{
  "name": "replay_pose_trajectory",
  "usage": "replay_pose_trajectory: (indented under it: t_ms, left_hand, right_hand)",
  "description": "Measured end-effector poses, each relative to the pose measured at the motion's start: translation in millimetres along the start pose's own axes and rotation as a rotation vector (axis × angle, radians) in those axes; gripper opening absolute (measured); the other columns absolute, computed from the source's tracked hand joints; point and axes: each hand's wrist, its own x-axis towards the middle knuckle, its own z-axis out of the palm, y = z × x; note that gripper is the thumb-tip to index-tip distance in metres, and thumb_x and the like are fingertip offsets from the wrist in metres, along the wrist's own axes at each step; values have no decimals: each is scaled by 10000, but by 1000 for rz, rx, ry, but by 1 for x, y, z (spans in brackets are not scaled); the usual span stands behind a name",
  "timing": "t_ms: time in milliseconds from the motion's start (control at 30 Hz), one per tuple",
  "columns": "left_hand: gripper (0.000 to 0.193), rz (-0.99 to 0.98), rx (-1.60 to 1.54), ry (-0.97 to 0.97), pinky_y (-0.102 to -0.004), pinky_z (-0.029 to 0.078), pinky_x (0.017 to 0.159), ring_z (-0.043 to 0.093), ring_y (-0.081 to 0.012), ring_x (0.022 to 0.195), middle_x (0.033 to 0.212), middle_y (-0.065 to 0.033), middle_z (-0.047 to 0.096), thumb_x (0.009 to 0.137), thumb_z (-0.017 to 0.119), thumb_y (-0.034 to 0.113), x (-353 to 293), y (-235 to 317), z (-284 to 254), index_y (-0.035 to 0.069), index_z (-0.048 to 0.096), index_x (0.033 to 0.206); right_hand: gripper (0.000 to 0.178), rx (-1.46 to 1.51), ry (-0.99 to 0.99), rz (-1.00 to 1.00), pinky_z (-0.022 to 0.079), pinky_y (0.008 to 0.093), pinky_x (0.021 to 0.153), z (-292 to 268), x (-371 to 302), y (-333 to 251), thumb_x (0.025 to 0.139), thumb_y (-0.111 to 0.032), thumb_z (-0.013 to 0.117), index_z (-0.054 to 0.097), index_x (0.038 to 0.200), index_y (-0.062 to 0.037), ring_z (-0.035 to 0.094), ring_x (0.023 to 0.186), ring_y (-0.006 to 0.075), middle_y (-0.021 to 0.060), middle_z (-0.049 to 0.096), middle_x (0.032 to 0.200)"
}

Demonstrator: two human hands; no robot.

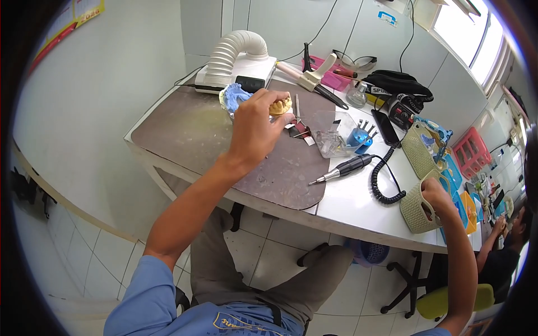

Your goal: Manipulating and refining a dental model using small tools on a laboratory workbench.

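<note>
My left hand is raised over the brown mat, its fingers closed round a yellow dental cast with tooth shapes along it. Just beyond that hand, a blue and cream dental impression sits by the white suction unit. Over on the right, my right hand reaches down into a cream woven basket at the table edge. The basket wall hides its fingertips, so whether it grips anything does not show.
A white dust extractor with a ribbed hose stands at the back. A handpiece with a coiled black cord lies mid-table beside a clear box and a blue bur holder. More baskets line the right side, where another person sits.
</note>
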Motion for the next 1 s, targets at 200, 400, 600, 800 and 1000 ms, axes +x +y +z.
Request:
replay_pose_trajectory:
  t_ms: [200, 400, 600, 800, 1000]
  left_hand:
    - [342, -233, -253, -40, -293, 545, 934, 691, -128, 951, 1096, -84, 729, 863, 800, 76, -7, 6, -40, 24, 689, 1182]
    - [351, -245, -427, -151, -289, 523, 980, 668, -125, 1030, 1101, -66, 698, 863, 744, 5, -15, -5, -65, 0, 651, 1202]
    - [354, -151, -480, -270, -299, 509, 995, 640, -120, 1068, 1156, -61, 665, 841, 714, -23, -28, -13, -75, 5, 642, 1186]
    - [360, -126, -458, -214, -310, 497, 996, 630, -134, 1083, 1137, -62, 657, 832, 712, -22, -50, -30, -80, 4, 632, 1182]
    - [444, 29, -552, -105, -353, 487, 1034, 601, -199, 1180, 1210, -123, 623, 825, 695, -31, -57, -36, -62, -19, 602, 1259]
  right_hand:
    - [154, 258, -68, -11, 480, 278, 582, -23, 10, -14, 726, -113, 772, 745, 802, 18, 595, 615, 102, 30, 665, 674]
    - [128, 309, -86, -49, 405, 229, 539, -35, 13, -7, 747, -80, 806, 704, 774, -7, 539, 591, 44, -22, 617, 662]
    - [108, 298, 180, -249, 365, 231, 518, -101, -25, -54, 776, -51, 736, 634, 795, -23, 495, 576, 34, -41, 569, 656]
    - [96, 179, 124, -662, 474, 265, 604, -31, -79, -248, 790, -60, 708, 644, 850, -20, 667, 687, 121, 42, 679, 743]
    - [102, 26, 33, -808, 527, 466, 736, 43, -40, -292, 802, -59, 659, 623, 858, 18, 678, 768, 397, 183, 694, 815]
